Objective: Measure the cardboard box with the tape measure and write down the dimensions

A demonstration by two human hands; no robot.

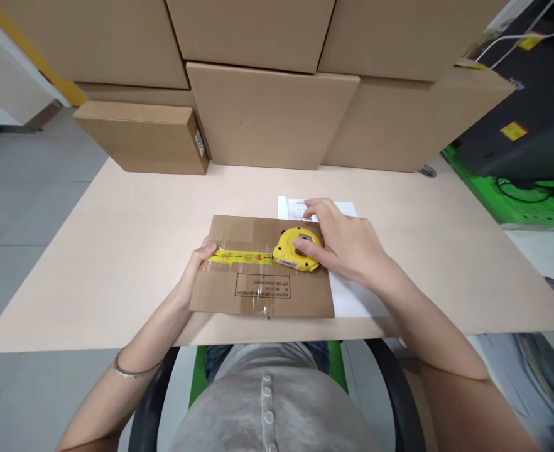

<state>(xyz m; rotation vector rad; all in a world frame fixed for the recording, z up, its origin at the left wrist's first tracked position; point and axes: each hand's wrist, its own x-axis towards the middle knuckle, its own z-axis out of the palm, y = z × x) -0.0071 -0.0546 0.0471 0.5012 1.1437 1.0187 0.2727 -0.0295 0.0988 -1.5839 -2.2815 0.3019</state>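
A flat cardboard box (262, 307) with printed characters and clear tape lies near the front edge of the table. My left hand (196, 263) grips its left side, the thumb resting at the end of a yellow printed strip (244, 257). That strip runs straight across the box to a yellow tape measure (286, 251) near the right side. My right hand (340, 242) has its thumb on the tape measure's case, the fingers bent beyond the box's right side. Partly under the box and hand is a white sheet (352, 301) with a printed label.
Large cardboard boxes (272, 119) are stacked along the back of the table (130, 251). A smaller carton (140, 138) stands at the back left. To the right are a dark machine (526, 125) with cables and a green surface (526, 210). A chair armrest (394, 389) flanks the body.
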